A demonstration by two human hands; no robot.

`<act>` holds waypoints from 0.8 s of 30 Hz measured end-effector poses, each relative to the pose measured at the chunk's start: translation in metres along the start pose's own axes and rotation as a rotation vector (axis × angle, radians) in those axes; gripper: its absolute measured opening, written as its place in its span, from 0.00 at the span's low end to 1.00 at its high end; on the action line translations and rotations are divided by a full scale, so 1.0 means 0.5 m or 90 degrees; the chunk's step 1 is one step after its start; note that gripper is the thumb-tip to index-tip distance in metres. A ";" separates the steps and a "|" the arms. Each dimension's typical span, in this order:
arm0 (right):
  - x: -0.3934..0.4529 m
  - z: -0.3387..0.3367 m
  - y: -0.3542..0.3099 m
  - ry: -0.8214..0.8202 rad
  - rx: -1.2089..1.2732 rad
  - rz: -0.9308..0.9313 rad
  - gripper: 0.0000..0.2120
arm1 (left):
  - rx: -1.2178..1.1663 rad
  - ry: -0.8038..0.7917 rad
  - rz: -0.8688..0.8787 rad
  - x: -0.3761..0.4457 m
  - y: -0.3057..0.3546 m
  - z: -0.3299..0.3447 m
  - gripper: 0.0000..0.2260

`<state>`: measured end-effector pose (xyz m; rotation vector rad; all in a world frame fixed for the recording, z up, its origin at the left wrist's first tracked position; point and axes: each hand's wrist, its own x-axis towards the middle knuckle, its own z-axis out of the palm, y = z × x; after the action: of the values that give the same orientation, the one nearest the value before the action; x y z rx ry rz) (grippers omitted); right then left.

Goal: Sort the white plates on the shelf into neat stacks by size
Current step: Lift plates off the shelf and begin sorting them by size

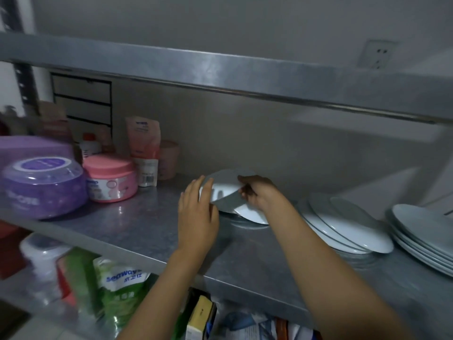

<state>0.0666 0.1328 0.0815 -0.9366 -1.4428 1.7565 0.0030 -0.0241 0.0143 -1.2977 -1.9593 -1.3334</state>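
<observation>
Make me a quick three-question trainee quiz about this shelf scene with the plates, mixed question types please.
1. True or false: both hands are on the small plates.
2. Which stack sits farthest right? A) small plates B) fanned middle stack C) large plates
3. Fill in: the jar beside the purple tub has a ____ lid.

Key: 1 true, the left hand and right hand both touch them. 2 C. 3 pink, on the pink jar.

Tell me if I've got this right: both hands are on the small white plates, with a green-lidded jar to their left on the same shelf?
Nearly. The head view shows the jar has a pink lid, not green. Both the left hand and right hand are on the small white plates.
</observation>
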 end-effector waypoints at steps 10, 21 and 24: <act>-0.178 0.081 -0.027 -0.153 -0.279 -0.308 0.06 | 0.028 0.096 0.076 0.021 -0.011 -0.194 0.28; -0.297 0.100 0.045 -0.055 -0.953 -0.860 0.08 | 0.168 0.005 0.237 -0.013 -0.075 -0.311 0.16; -0.299 0.099 0.065 -0.013 -1.009 -0.886 0.14 | 0.146 -0.009 0.262 -0.036 -0.074 -0.319 0.16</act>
<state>0.0998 -0.0242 0.0729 -0.1929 -2.4310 -0.5759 -0.0437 -0.1772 0.0534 -1.4930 -1.6744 -0.8768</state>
